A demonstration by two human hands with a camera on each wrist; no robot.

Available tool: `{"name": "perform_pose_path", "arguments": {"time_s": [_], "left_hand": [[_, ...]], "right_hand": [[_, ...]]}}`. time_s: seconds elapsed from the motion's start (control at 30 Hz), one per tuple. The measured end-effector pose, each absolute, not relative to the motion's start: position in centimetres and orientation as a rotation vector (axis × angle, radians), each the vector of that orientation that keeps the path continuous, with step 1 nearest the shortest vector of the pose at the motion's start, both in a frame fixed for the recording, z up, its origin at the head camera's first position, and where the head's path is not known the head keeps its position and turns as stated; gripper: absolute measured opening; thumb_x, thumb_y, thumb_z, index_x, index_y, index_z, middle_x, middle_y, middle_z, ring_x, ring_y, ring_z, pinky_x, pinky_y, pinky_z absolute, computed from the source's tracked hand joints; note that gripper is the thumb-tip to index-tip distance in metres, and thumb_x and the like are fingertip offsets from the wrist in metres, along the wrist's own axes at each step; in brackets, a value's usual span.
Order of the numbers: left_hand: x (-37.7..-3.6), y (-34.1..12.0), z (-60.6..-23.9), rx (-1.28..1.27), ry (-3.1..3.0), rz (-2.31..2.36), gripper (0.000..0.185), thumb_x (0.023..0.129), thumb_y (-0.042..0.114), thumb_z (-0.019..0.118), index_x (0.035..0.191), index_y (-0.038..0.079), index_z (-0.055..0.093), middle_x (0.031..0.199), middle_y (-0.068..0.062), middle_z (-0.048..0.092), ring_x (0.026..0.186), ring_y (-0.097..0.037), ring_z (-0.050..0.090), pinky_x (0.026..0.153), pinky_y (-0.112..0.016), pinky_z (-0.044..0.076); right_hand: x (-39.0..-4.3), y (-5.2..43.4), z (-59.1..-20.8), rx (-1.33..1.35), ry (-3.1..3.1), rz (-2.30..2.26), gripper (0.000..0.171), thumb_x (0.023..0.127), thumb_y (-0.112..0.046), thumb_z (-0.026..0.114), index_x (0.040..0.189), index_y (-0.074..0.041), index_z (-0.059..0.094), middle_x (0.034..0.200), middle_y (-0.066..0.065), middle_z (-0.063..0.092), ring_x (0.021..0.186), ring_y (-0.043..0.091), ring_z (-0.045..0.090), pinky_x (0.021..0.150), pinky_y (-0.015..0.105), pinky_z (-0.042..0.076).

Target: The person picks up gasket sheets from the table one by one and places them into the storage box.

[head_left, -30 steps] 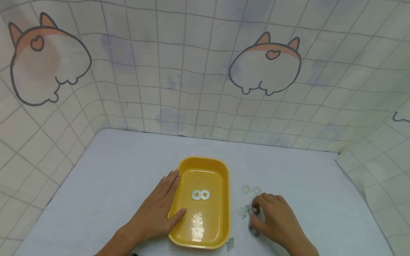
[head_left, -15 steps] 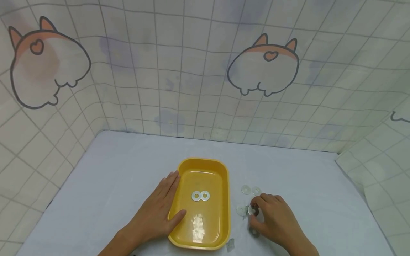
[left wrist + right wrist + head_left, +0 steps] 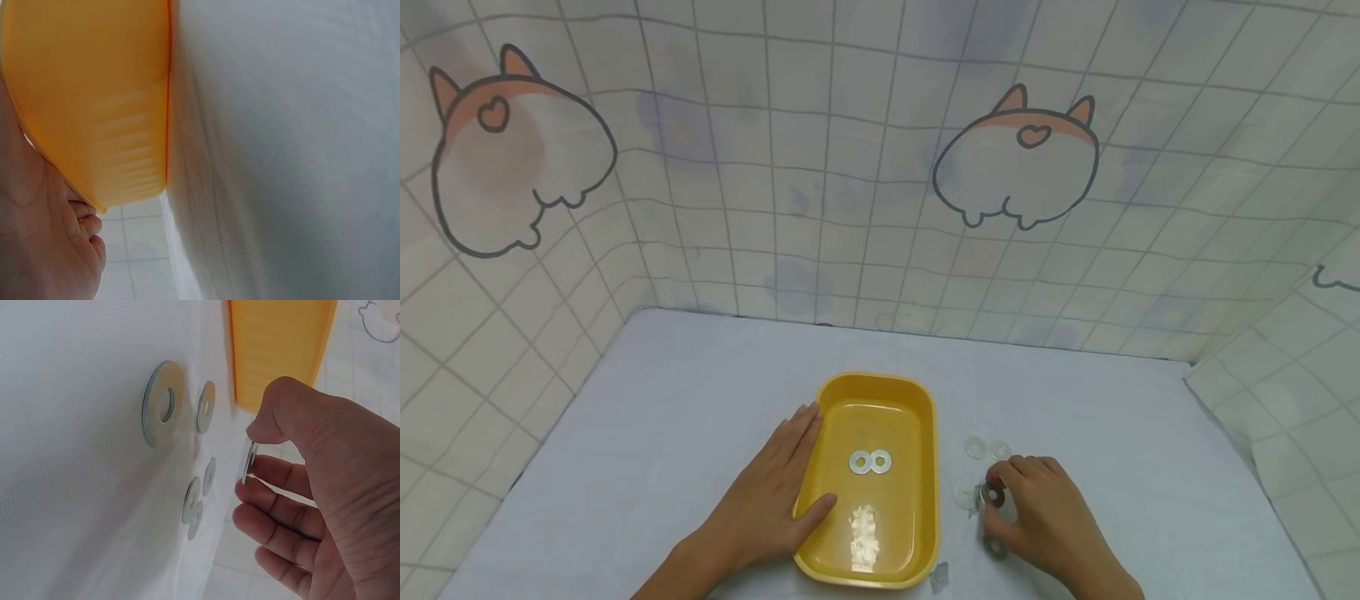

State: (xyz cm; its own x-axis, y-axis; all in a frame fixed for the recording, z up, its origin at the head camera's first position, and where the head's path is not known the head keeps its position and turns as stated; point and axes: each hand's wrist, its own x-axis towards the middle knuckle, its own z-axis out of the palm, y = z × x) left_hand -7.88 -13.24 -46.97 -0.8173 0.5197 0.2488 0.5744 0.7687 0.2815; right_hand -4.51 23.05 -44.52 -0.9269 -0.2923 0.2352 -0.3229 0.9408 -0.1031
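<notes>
My left hand (image 3: 767, 492) lies along the left rim of a yellow tray (image 3: 927, 467), its fingers straight and the thumb reaching over the edge. In the left wrist view the palm is against the outside of the tray's rim (image 3: 47, 156). Two metal washers (image 3: 860, 462) lie side by side inside the tray. To the right of the tray, my right hand (image 3: 1045, 517) pinches a washer (image 3: 249, 464) between thumb and fingers, raised off the tabletop. Several more flat washers (image 3: 164, 405) lie on the white cloth beside and below that hand.
A white cloth (image 3: 715, 358) covers the table. Small grey patches (image 3: 939, 577) show on it near the tray's lower right corner. A grid-patterned curtain (image 3: 820, 167) with cartoon animals stands behind and at both sides.
The washer in my right hand has tilted and shifted slightly left, its face now darker. The left hand stays on the tray, and the head view has moved a little.
</notes>
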Motion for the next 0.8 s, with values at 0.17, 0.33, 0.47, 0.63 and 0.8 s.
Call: {"name": "perform_pose_path", "arguments": {"time_s": [0.17,0.33,0.47,0.63,0.8], "left_hand": [[-7.82,-13.24,-47.12,-0.872,-2.798,-0.511,0.096,0.099,0.051,0.064,0.166,-0.004,0.023,0.177,-0.017,0.023,0.164,-0.032,0.026,0.135,-0.019,-0.011],[-7.87,-13.30,-47.20,-0.877,-2.779,-0.496,0.095,0.099,0.051,0.064,0.166,-0.003,0.023,0.177,-0.016,0.023,0.164,-0.032,0.026,0.136,-0.021,-0.009],[-7.91,-13.32,-47.25,-0.882,-2.768,-0.486,0.095,0.099,0.050,0.064,0.166,-0.004,0.024,0.177,-0.017,0.024,0.164,-0.032,0.027,0.136,-0.021,-0.009],[-7.95,-13.33,-47.31,-0.891,-2.762,-0.482,0.096,0.098,0.049,0.066,0.165,-0.004,0.024,0.176,-0.017,0.026,0.163,-0.033,0.028,0.136,-0.022,-0.008],[-7.99,-13.28,-47.33,-0.888,-2.771,-0.484,0.096,0.098,0.049,0.066,0.165,-0.004,0.024,0.176,-0.017,0.025,0.164,-0.032,0.028,0.136,-0.022,-0.008]], "right_hand": [[-4.62,22.93,-44.65,0.465,-2.887,0.207,0.021,0.073,-0.025,0.083,0.089,-0.024,0.071,0.085,-0.014,0.066,0.081,0.005,0.056,0.092,0.038,0.056],[-4.75,23.01,-44.74,0.502,-2.848,0.191,0.022,0.072,-0.025,0.084,0.089,-0.024,0.071,0.084,-0.014,0.065,0.080,0.004,0.056,0.089,0.035,0.054],[-4.72,23.00,-44.61,0.518,-2.846,0.200,0.022,0.072,-0.025,0.084,0.090,-0.025,0.071,0.085,-0.015,0.065,0.080,0.003,0.055,0.086,0.034,0.053],[-4.75,23.02,-44.40,0.554,-2.836,0.242,0.024,0.072,-0.024,0.085,0.090,-0.027,0.070,0.085,-0.019,0.063,0.081,-0.001,0.052,0.080,0.028,0.054],[-4.98,23.13,-44.11,0.608,-2.801,0.270,0.025,0.071,-0.024,0.086,0.090,-0.025,0.069,0.083,-0.018,0.061,0.079,-0.002,0.049,0.075,0.024,0.055]]}}
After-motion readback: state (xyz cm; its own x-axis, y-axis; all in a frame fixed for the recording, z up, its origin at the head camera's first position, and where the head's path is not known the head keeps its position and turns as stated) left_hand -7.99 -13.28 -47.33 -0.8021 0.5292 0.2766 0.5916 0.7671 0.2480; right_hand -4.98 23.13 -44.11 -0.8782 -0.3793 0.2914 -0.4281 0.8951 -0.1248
